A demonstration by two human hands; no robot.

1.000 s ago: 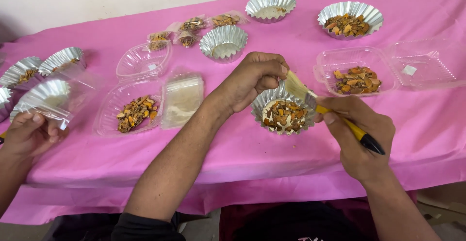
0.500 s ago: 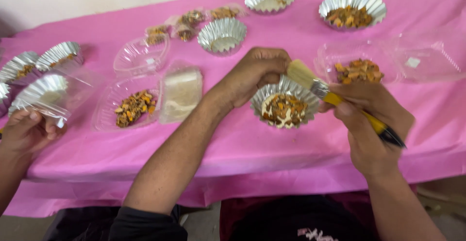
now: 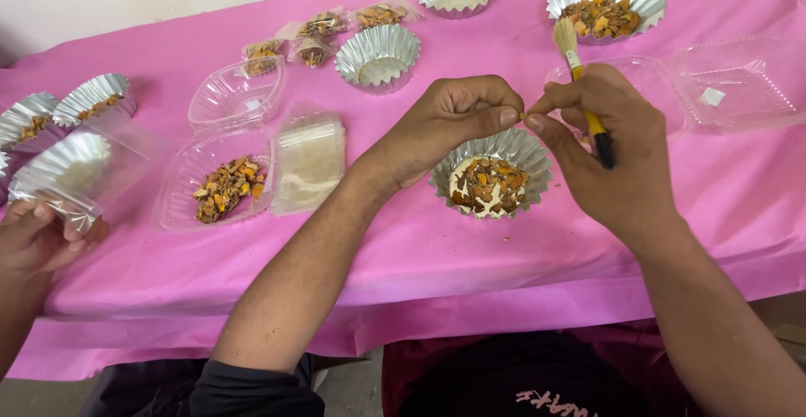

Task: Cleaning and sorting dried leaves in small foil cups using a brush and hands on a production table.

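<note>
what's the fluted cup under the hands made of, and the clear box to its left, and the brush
Fluted cup: looks like thin metal foil, shiny silver with crisp pleated walls. Clear box: seemingly thin moulded plastic, transparent and glossy, its ribs catching light. Brush in the right hand: pale bristles, metal-looking ferrule, glossy yellow-and-black handle, wood or plastic, hard to tell.

A pink surface point(image 3: 470, 266) carries an open clear clamshell point(image 3: 222, 178) of orange chips at left, and empty foil cups point(image 3: 378, 56) farther back.

Soft, even, bright light with faint shadows; sharp focus, slight wide-angle bending at the edges.
</note>
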